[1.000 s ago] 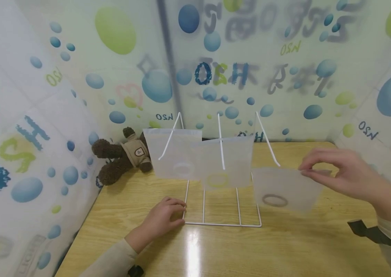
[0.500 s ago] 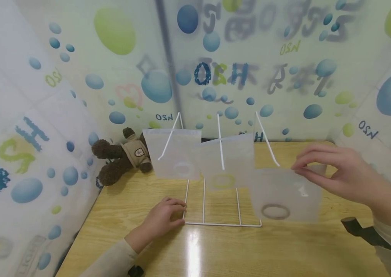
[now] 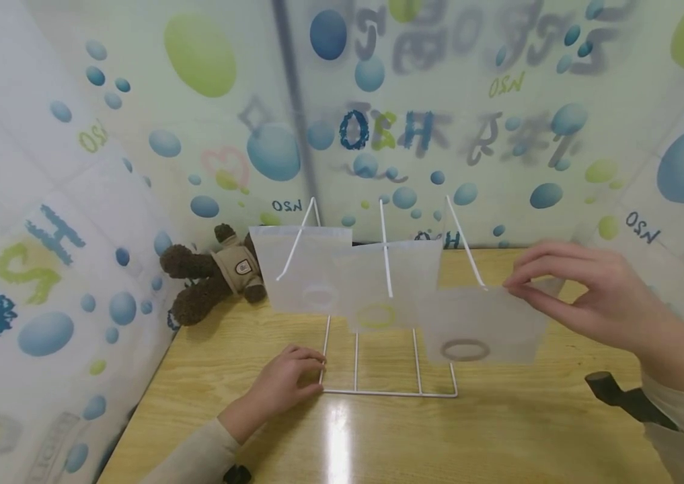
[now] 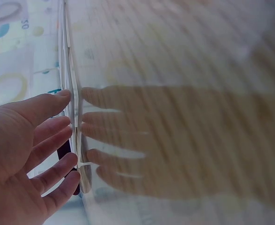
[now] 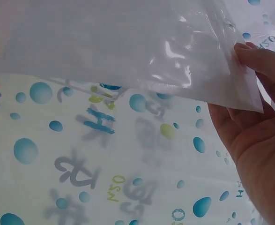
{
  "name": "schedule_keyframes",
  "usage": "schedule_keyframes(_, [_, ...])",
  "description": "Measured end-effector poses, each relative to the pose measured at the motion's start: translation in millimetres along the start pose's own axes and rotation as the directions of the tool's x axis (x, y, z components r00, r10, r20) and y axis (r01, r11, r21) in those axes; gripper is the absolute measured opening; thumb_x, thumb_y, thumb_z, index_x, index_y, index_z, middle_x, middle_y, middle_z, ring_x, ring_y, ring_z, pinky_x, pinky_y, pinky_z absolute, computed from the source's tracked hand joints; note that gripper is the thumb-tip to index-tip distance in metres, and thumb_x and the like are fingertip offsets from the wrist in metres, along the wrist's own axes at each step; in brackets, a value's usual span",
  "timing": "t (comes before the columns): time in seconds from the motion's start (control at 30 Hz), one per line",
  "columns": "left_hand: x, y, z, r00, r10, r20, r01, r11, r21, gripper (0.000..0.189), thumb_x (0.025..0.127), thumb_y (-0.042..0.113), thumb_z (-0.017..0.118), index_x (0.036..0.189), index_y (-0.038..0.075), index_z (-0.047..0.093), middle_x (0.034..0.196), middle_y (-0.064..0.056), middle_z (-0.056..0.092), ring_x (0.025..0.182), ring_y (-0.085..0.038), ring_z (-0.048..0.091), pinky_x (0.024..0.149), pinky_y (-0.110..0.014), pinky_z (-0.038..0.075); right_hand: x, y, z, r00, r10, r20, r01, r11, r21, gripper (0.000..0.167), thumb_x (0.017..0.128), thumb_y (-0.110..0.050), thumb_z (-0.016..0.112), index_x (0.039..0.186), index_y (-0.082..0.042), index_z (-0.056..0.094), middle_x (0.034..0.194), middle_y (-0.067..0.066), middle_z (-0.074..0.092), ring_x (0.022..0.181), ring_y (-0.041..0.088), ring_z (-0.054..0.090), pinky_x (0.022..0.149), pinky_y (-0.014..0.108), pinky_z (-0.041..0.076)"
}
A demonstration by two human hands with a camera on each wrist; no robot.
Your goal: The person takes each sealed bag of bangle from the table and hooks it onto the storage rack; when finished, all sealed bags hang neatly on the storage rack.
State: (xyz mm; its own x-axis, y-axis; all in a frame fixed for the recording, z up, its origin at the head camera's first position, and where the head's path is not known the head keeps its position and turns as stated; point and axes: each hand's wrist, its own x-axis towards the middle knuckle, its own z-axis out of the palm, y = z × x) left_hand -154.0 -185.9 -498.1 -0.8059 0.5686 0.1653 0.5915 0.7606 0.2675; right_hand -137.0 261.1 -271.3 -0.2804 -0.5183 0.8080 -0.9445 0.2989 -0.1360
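Observation:
My right hand point(image 3: 584, 296) pinches the top edge of a clear plastic bag point(image 3: 499, 323) that holds a brown ring point(image 3: 465, 349). That bag's top edge is right at the tip of the right prong of a white wire rack point(image 3: 390, 392). On the left prong hangs a bag point(image 3: 299, 269) with a pale ring inside; on the middle prong hangs another bag point(image 3: 402, 275) with a yellow ring. My left hand point(image 3: 281, 381), fingers loosely extended, touches the left front of the rack's base. In the left wrist view its fingertips point(image 4: 64, 93) meet the wire near the tabletop.
A brown teddy bear point(image 3: 235, 265) in a beige top lies behind the rack's left side. Patterned sheeting point(image 3: 457, 87) with bubbles and letters walls in the wooden table point(image 3: 390, 444) at the back and sides.
My right hand has brought the ring bag leftward to the right prong's tip; the bag dipped, then rose. The middle bag swings slightly. My left hand has stayed in place.

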Motion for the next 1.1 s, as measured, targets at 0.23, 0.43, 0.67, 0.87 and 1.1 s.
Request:
schedule_keyframes(0.23, [-0.3, 0.8, -0.8, 1.0, -0.006, -0.002, 0.006, 1.0, -0.003, 0.032, 0.084, 0.031, 0.086, 0.112, 0.017, 0.078, 0.128, 0.003, 0.071, 0.114, -0.019, 0.06, 0.099, -0.041, 0.056, -1.0, 5, -1, 1.0, 0.028, 0.009, -0.028, 1.0, -0.01, 0.039, 0.102, -0.037, 0.063, 0.088, -0.003, 0.077, 0.086, 0.004, 0.071, 0.08, 0.0, 0.06, 0.062, 0.013, 0.047])
schedule_keyframes(0.43, [-0.3, 0.7, -0.1, 1.0, -0.007, 0.006, 0.007, 1.0, -0.001, 0.033, 0.084, 0.032, 0.085, 0.112, 0.017, 0.078, 0.128, 0.004, 0.071, 0.114, -0.018, 0.06, 0.1, -0.04, 0.056, -3.3, 14, 2, 0.999, 0.039, 0.015, -0.039, 0.999, -0.009, 0.04, 0.102, -0.038, 0.063, 0.089, -0.002, 0.077, 0.087, 0.004, 0.071, 0.079, 0.0, 0.059, 0.057, 0.013, 0.045])
schedule_keyframes(0.67, [-0.2, -0.1, 0.7, 1.0, -0.002, -0.003, 0.002, 1.0, 0.002, 0.032, 0.084, 0.032, 0.085, 0.111, 0.017, 0.078, 0.128, 0.004, 0.071, 0.114, -0.018, 0.06, 0.1, -0.04, 0.056, -7.3, 27, 4, 0.998, 0.064, 0.022, -0.064, 0.997, -0.042, 0.041, 0.102, -0.04, 0.063, 0.09, -0.004, 0.077, 0.086, 0.004, 0.071, 0.078, -0.001, 0.058, 0.055, 0.009, 0.041])
schedule_keyframes(0.87, [0.9, 0.1, -0.1, 1.0, -0.003, -0.007, 0.003, 1.0, 0.001, 0.032, 0.084, 0.032, 0.086, 0.111, 0.017, 0.078, 0.128, 0.004, 0.071, 0.115, -0.019, 0.06, 0.1, -0.04, 0.056, -10.4, 41, 5, 0.995, 0.096, 0.019, -0.094, 0.992, -0.084, 0.04, 0.101, -0.043, 0.063, 0.092, -0.006, 0.078, 0.086, 0.003, 0.072, 0.082, -0.001, 0.061, 0.065, 0.012, 0.044])
schedule_keyframes(1.1, [0.4, 0.3, 0.6, 1.0, -0.006, 0.006, 0.006, 1.0, -0.002, 0.032, 0.084, 0.032, 0.085, 0.111, 0.017, 0.078, 0.128, 0.003, 0.071, 0.115, -0.019, 0.06, 0.101, -0.041, 0.055, -12.2, 55, 10, 0.99, 0.137, 0.036, -0.134, 0.988, -0.077, 0.027, 0.075, 0.01, 0.082, 0.095, -0.007, 0.078, 0.089, 0.003, 0.073, 0.086, 0.001, 0.063, 0.074, 0.01, 0.047])
